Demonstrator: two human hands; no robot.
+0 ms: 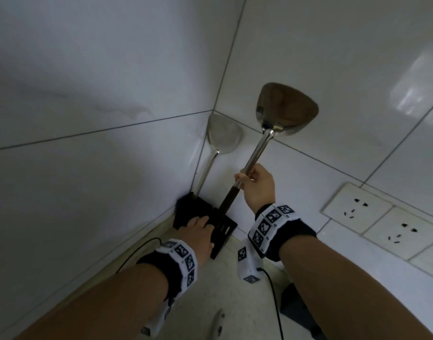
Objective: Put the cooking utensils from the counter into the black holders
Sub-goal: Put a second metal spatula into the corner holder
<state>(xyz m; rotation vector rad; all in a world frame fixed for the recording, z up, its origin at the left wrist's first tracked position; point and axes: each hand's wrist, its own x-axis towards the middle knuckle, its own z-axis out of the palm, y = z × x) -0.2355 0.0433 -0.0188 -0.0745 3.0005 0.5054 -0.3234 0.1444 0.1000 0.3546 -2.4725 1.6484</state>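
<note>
Gripping the steel shaft of a metal spatula [287, 107], the right hand [258, 187] has its fingers curled tight around it just above where the dark handle part starts. The spatula stands tilted, blade up near the right wall, and its dark lower end goes down into a slot of the black holder [225, 231] in the corner of the counter [210, 290].

The left hand [198, 233] lies palm down on top of the holders, fingers flat and resting on the black surface, not wrapped around anything as far as I can see. The holder block on the left [186, 207] sits right in the corner where the two tiled walls meet, touching its neighbour.

A second spatula [223, 134] already stands in that back block, blade up, close against the wall corner.

Both wrists wear black bands with white marker tags. A small white marker cube [246, 265] sits on the counter just beside the right wrist, with a black cable [275, 303] running from it toward the camera. Another thin cable [139, 251] runs along the left wall. White wall sockets [380, 222] are on the right wall, well apart from the holders.
</note>
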